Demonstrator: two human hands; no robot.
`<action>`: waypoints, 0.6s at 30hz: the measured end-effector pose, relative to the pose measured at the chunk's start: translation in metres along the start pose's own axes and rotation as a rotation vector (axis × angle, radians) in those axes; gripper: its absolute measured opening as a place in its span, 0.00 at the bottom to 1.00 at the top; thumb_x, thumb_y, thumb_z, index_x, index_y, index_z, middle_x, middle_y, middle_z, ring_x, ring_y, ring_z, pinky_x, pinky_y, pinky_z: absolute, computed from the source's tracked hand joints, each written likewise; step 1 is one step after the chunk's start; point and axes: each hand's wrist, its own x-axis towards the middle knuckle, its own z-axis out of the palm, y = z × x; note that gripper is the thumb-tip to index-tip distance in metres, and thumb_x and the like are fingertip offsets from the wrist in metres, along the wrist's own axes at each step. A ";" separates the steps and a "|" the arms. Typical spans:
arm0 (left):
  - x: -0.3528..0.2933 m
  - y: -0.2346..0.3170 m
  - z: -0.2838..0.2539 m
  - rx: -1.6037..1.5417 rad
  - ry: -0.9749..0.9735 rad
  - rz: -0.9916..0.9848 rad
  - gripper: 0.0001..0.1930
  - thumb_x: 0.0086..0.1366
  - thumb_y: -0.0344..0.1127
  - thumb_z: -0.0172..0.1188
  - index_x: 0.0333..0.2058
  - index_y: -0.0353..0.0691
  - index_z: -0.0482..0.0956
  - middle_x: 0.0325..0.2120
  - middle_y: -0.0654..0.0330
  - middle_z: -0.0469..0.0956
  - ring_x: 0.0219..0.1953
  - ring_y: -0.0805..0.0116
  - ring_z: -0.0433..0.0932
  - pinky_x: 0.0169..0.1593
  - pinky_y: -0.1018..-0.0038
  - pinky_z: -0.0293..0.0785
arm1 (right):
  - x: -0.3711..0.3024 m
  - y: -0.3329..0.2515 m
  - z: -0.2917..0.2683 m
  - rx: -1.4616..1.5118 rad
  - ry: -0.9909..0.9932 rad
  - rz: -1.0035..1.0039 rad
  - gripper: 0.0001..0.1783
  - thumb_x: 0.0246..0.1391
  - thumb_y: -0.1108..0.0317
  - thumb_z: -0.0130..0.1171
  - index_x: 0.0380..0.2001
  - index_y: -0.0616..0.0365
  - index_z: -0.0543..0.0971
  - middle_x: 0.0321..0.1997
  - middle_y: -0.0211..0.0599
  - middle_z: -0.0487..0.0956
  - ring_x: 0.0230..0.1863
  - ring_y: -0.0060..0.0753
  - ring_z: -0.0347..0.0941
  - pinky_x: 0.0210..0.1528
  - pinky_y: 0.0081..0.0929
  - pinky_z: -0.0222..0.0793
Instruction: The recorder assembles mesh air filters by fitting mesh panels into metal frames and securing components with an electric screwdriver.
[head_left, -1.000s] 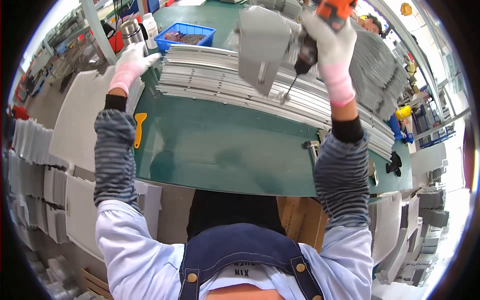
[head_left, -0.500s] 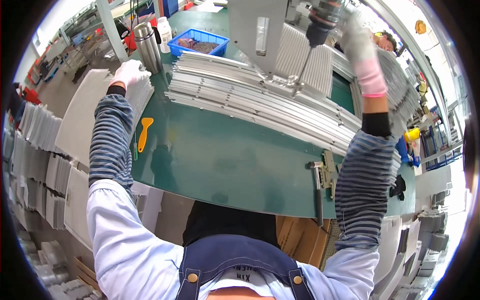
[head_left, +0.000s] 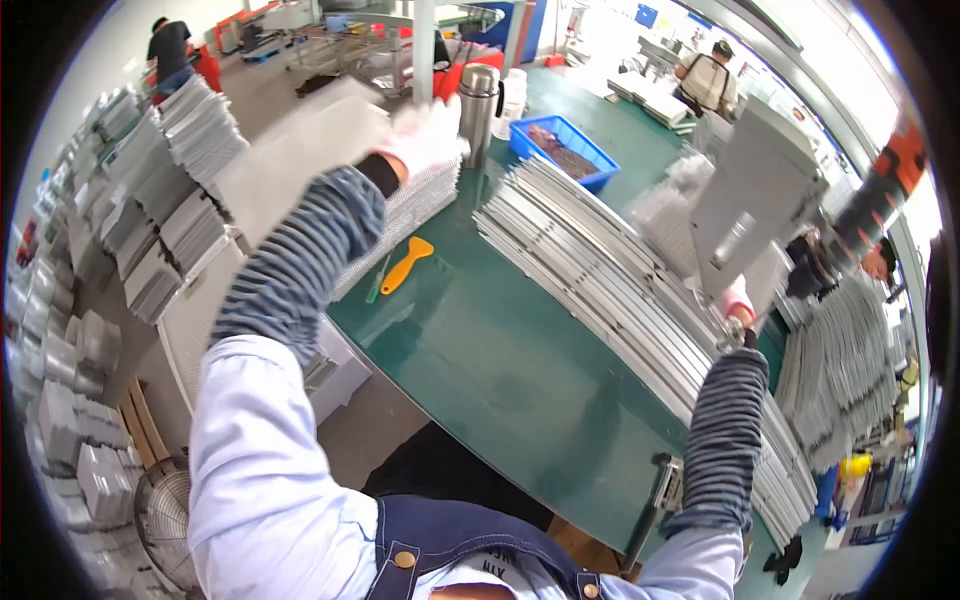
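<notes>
My left hand [head_left: 425, 138], in a white and pink glove, is at the far edge of a light-grey sheet panel [head_left: 290, 150]. Its fingers are blurred but look closed on that edge; the panel is smeared too, above a stack of thin panels [head_left: 415, 210]. My right hand [head_left: 738, 301], gloved, is at the far right beside the lower end of a grey metal plate [head_left: 757, 190]. Its fingers are mostly hidden. Long silver metal strips [head_left: 600, 275] lie side by side just left of it. An orange and black power screwdriver [head_left: 875, 205] hangs right of the plate, apart from my hand.
On the green table [head_left: 500, 330] are a yellow scraper [head_left: 406, 266], a steel flask [head_left: 480, 112], a blue tray [head_left: 600, 178] of small parts and a hammer [head_left: 650, 515]. Stacked panels [head_left: 835, 370] stand at right, more on the left floor. Another person [head_left: 708, 80] sits beyond.
My view has turned left. My right hand has come off the power screwdriver and lowered beside the grey plate. My left hand has shifted the top panel, which is now blurred.
</notes>
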 end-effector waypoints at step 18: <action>-0.043 -0.036 0.037 -0.114 -0.338 -0.260 0.33 0.54 0.55 0.65 0.47 0.28 0.75 0.48 0.40 0.75 0.52 0.47 0.74 0.56 0.61 0.69 | -0.035 -0.078 -0.045 -0.178 -0.076 -0.163 0.21 0.49 0.65 0.61 0.47 0.57 0.73 0.44 0.51 0.78 0.46 0.52 0.76 0.49 0.43 0.72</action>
